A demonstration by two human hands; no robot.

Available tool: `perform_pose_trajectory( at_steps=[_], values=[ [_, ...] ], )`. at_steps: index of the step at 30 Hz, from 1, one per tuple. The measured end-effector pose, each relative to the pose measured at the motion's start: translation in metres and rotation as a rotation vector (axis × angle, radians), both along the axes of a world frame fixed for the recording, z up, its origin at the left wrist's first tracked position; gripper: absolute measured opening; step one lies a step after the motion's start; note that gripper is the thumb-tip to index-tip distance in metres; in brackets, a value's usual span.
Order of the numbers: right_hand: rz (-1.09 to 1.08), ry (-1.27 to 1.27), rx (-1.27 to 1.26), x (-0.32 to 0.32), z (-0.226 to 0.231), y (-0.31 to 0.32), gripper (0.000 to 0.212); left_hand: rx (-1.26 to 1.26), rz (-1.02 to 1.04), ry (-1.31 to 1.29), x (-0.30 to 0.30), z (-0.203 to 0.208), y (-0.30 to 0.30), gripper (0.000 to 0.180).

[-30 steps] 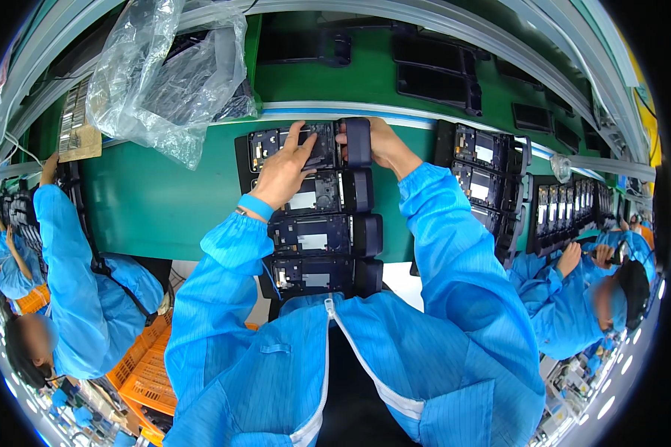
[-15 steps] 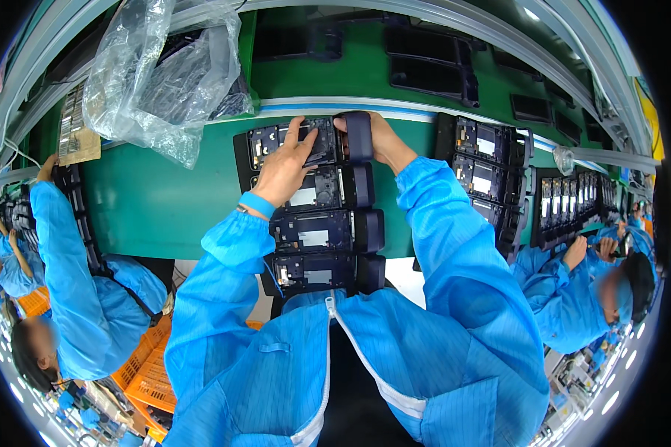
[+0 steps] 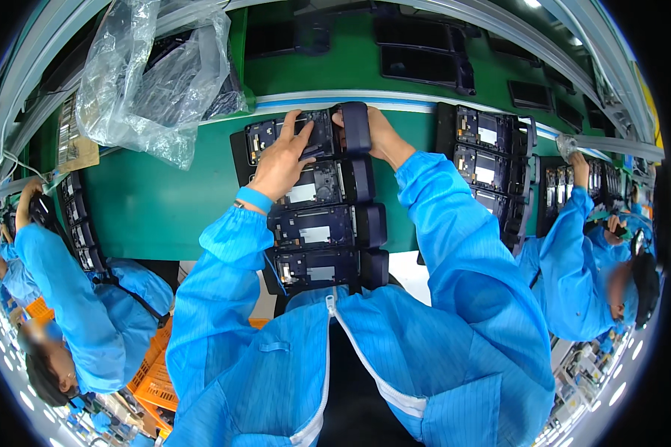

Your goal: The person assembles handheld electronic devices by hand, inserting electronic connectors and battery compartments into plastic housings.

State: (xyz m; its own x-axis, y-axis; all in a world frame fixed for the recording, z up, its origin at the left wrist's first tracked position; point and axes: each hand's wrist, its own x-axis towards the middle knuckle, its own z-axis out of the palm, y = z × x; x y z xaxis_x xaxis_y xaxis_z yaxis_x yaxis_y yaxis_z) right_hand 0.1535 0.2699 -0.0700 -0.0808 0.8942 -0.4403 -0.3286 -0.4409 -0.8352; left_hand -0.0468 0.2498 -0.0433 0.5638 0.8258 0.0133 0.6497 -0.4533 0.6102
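While your left hand [image 3: 279, 167] lies with its fingers spread over the topmost unit [image 3: 320, 141] and your right hand [image 3: 384, 136] grips the end block [image 3: 356, 128] at its right end, let the two share the work: light, even pressure from the left, a steady hold from the right. Rest the left fingertips on solid parts of the unit rather than on its small exposed pieces, which look easy to bend. Hold the block in line with the body so that neither twists against the other, and mind the second unit [image 3: 324, 179], just below and close to your left palm.

The topmost unit is at the far end of a column on the green tabletop [image 3: 149, 216], near the pale rail [image 3: 291, 102]. It is flat, dark and open-faced, lying slightly askew, with its left end nearer you than its right. Small brass-coloured pieces [image 3: 257, 144] show at that left end; your fingers hide some of the middle. The block is thick, smooth and bluish-dark, with rounded corners; how far your right fingers reach around it, you cannot tell from this view.
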Motion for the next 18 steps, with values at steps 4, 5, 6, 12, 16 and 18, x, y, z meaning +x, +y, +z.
perform_pose_trajectory(
  at_steps=[4, 5, 6, 12, 16, 18],
  values=[
    [0.018, 0.015, -0.128, 0.001, 0.001, 0.001, 0.015, -0.050, -0.010, 0.004, -0.003, 0.000, 0.000, 0.055],
    [0.032, -0.054, -0.063, 0.000, 0.000, 0.000, 0.015, -0.052, -0.013, 0.004, -0.002, 0.000, -0.001, 0.055],
    [0.029, -0.053, -0.064, 0.001, 0.000, 0.000, 0.015, -0.037, 0.000, -0.014, -0.001, 0.000, -0.001, 0.055],
    [-0.040, 0.141, -0.199, 0.008, -0.009, 0.001, 0.015, 0.019, 0.023, -0.021, -0.004, -0.002, 0.000, 0.055],
    [0.132, -0.225, -0.048, 0.011, -0.018, 0.005, 0.020, 0.001, 0.040, 0.036, -0.001, 0.000, -0.002, 0.055],
    [0.143, -0.281, 0.060, 0.011, -0.014, 0.005, 0.019, 0.015, 0.037, 0.039, 0.001, 0.000, -0.002, 0.055]
  ],
)
